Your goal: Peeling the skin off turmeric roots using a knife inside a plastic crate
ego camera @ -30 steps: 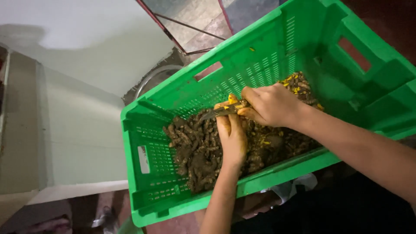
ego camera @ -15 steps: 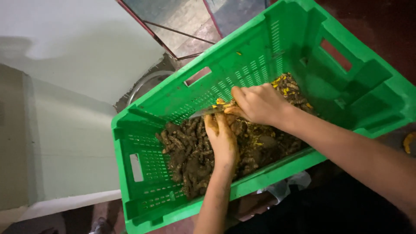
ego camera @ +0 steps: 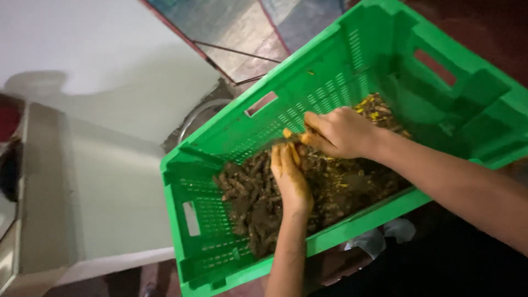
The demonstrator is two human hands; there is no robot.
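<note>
At frame centre, over the brown turmeric roots heaped in the green crate, the left hand pinches an orange-yellow piece while the right hand, fingers curled shut, should probably scrape gently and steadily.

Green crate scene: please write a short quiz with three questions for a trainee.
1. True or false: both hands are inside the green crate.
2. What lies in the crate? A) brown muddy roots B) white eggs C) glass bottles
3. Which hand reaches in from the right side of the picture?

Key:
1. True.
2. A.
3. The right hand; the left hand comes up from the bottom edge, fingers stained yellow.
</note>
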